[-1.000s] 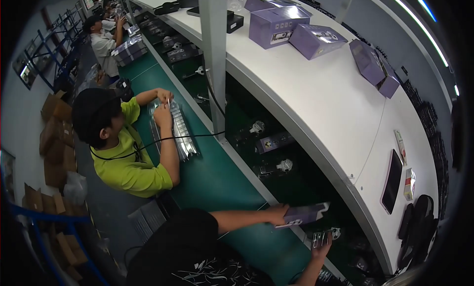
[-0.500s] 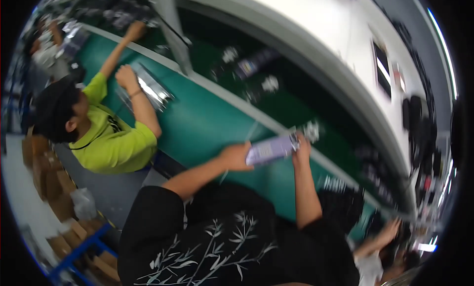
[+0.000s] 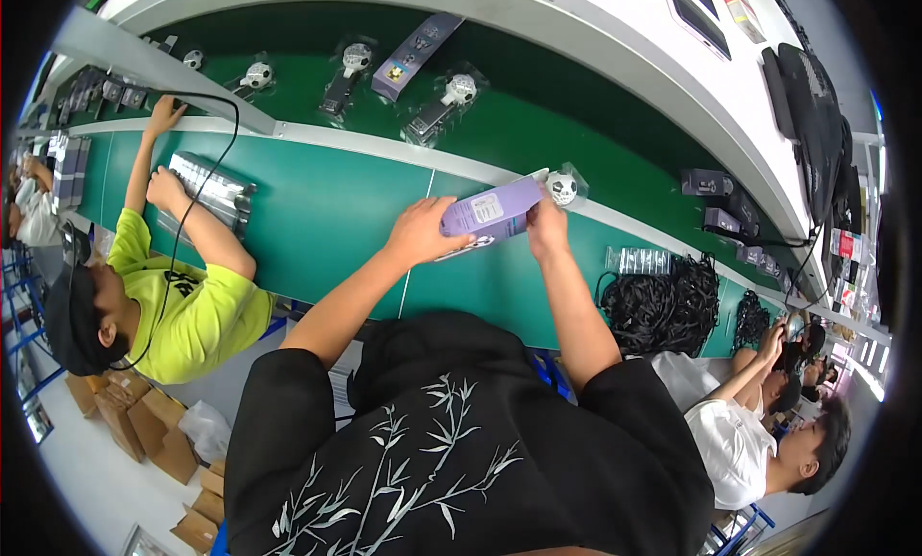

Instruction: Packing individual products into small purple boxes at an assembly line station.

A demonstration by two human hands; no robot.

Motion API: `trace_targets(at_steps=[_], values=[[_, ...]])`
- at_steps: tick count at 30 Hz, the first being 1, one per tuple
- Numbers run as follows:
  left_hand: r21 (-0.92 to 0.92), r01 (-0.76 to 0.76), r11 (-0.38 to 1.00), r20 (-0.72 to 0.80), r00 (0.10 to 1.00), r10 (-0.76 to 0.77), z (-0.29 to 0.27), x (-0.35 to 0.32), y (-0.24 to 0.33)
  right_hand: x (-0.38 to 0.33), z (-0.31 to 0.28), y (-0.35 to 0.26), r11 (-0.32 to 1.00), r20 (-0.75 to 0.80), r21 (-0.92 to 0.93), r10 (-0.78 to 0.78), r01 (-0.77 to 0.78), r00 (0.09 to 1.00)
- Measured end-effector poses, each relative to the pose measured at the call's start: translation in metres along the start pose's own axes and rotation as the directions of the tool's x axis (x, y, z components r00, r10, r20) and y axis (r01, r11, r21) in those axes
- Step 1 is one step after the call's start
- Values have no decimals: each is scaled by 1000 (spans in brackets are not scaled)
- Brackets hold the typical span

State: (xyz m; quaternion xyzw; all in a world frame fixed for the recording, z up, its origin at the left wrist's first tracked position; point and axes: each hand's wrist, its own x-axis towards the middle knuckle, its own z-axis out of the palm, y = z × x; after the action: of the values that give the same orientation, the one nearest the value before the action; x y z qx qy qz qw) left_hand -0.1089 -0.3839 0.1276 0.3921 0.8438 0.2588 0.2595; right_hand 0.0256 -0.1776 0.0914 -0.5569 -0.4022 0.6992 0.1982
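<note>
Head view: the left hand is grasping the purple box over the green bench; what it is containing cannot be told. The right hand is curling at its right end, exact grip unclear, beside a football-patterned ball. Clear bags are enclosing similar balls beyond.

I can't make out right hand's fingertips at purple box's end; box print too small for me; phone cut by top edge
</note>
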Motion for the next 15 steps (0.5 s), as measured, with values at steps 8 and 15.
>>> trace_targets(at_steps=[8, 15], values=[[-149, -163, 975, -435, 896, 84, 4, 89, -19, 168, -81, -23, 950, 30, 290, 109, -113, 994], [200, 53, 978, -670, 736, 97, -56, 193, -99, 193, -50, -82, 944, -135, 31, -322, 329, 937]])
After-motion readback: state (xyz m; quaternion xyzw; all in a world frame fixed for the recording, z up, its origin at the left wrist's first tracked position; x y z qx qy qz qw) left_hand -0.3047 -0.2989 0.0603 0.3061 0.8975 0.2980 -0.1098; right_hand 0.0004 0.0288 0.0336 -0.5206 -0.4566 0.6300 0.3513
